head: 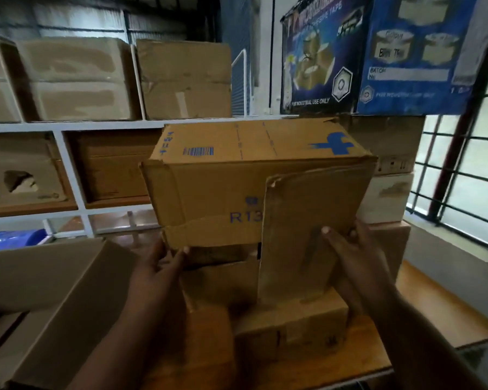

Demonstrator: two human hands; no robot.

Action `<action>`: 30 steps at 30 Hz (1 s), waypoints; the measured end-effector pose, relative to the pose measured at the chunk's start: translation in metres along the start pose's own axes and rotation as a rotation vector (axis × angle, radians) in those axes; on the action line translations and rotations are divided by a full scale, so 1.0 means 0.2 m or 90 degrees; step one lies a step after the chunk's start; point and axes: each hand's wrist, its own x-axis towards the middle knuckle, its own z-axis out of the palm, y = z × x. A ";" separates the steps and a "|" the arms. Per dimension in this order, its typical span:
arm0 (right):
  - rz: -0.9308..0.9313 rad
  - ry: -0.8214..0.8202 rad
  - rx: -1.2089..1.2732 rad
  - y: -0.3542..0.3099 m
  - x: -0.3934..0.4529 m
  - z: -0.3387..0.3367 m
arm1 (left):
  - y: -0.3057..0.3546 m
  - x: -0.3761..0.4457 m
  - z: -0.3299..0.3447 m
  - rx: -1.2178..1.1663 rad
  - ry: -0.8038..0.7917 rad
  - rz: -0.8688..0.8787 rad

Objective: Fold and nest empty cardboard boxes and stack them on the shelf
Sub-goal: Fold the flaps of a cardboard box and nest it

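The white shelf [74, 126] fills the far left, its upper level carrying three sealed brown cartons and its lower bays at least two more. Along the far edge of the wooden tabletop [423, 302] stands a stack of boxes topped by two blue printed tape cartons [378, 57]. One open plain box [48, 299] sits at the left edge.

The task's thing, a long printed cardboard box [237, 175] (blue barcode and "R13" on its faces), is held above the middle of the tabletop, over one smaller taped box [290, 322]. The left hand [161, 266] grips its lower left corner, fingers curled under the torn bottom edge. The right hand [350, 257] clamps the loose flap [302, 229] hanging at the right end, thumb on front.

It looks empty, so probably light and stiff along the creases, yet its torn edges would likely rip; holding by the corners and folding along the scored lines seems safest.
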 end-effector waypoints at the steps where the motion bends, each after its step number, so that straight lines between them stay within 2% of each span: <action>1: 0.040 -0.020 -0.002 0.08 0.06 0.01 | -0.06 0.04 0.03 -0.007 0.001 -0.020; 6: 0.149 -0.073 -0.066 0.42 0.24 0.09 | -0.28 0.13 0.15 -0.035 0.026 -0.131; 9: 0.178 -0.120 -0.066 0.54 0.31 0.10 | -0.29 0.18 0.23 -0.011 0.065 -0.200; 14: 0.194 -0.177 -0.048 0.68 0.41 0.11 | -0.28 0.29 0.33 0.028 0.144 -0.253; 17: 0.239 -0.203 -0.062 0.77 0.43 0.13 | -0.30 0.31 0.37 0.009 0.131 -0.310; 20: 0.259 -0.200 -0.060 0.77 0.43 0.15 | -0.32 0.33 0.39 0.017 0.150 -0.309; 26: 0.185 -0.143 -0.068 0.57 0.42 0.09 | -0.14 0.32 0.36 0.090 0.175 -0.244; 30: 0.127 -0.090 -0.104 0.35 0.39 0.04 | -0.04 0.31 0.25 0.180 0.131 -0.210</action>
